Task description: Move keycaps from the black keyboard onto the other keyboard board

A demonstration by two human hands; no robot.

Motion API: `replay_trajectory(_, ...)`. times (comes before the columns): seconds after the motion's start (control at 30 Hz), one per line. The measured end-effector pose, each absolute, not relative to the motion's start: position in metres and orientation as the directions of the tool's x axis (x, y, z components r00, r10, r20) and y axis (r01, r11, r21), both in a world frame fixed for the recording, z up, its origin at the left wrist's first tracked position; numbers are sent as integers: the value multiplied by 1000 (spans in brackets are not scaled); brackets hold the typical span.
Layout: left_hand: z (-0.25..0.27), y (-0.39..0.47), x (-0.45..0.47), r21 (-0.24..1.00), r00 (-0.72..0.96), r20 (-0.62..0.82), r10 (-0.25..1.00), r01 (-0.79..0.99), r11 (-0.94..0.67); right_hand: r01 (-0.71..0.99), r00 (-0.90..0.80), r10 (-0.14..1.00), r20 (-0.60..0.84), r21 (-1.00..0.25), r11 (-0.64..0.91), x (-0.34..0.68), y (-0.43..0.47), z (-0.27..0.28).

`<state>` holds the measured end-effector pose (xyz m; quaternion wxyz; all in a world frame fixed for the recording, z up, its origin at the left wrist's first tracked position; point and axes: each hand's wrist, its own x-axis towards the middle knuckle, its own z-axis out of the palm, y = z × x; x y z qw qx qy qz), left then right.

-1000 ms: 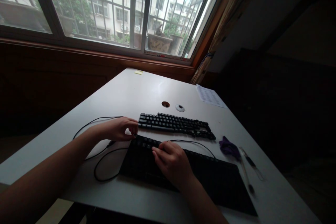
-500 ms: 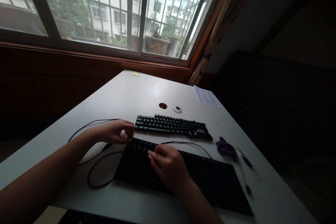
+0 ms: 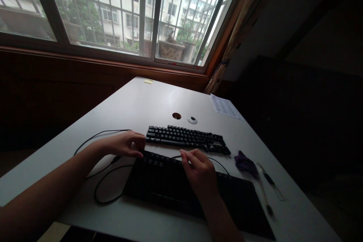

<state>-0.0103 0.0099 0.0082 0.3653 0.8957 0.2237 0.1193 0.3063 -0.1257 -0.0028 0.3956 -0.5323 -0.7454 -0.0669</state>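
A black keyboard (image 3: 167, 189) lies slanted near the table's front edge, with several keycaps (image 3: 154, 159) in its upper left rows and the rest of its surface dark. My left hand (image 3: 126, 143) grips its far left corner, fingers curled and thumb against the edge. Over the keyboard's far edge, my right hand (image 3: 200, 170) has thumb and fingers pinched together; whatever is between them is too small to make out. Just behind lies a block of loose black keycaps (image 3: 184, 136), set out in keyboard order with a gap at its right.
Black cable (image 3: 99, 193) loops left of the keyboard. To the right lie a purple cloth (image 3: 245, 162), a thin brush (image 3: 265, 194) and a wire tool (image 3: 270, 181). Farther back are a round hole (image 3: 176, 116), its white cover (image 3: 192, 120), paper (image 3: 225, 106) and a yellow note (image 3: 148, 81).
My right hand has moved right and away from me, from the upper left keys to the keyboard's far edge, still pinched. My left hand stays at the corner.
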Motion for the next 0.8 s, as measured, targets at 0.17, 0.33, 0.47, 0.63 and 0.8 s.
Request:
replay_trajectory(0.17, 5, 11, -8, 741, 864, 26, 503, 321, -590, 854, -59, 775, 629, -370, 365, 311, -123, -6)
replay_trajectory(0.33, 2, 10, -6, 750, 857, -14, 515, 349, -561, 856, -63, 798, 599, -379, 352, 310, -122, -9)
replay_trajectory(0.47, 0, 5, 0, 708, 852, -5, 524, 373, -599, 857, -60, 800, 597, -380, 348, 311, -121, -10)
replay_trajectory(0.63, -1, 2, 6, 674, 843, -4, 538, 400, -621, 865, -82, 800, 594, -356, 353, 311, -120, -9)
replay_trajectory(0.8, -4, 3, 5, 688, 847, -22, 532, 399, -606, 875, -84, 809, 581, -346, 339, 310, -122, -8)
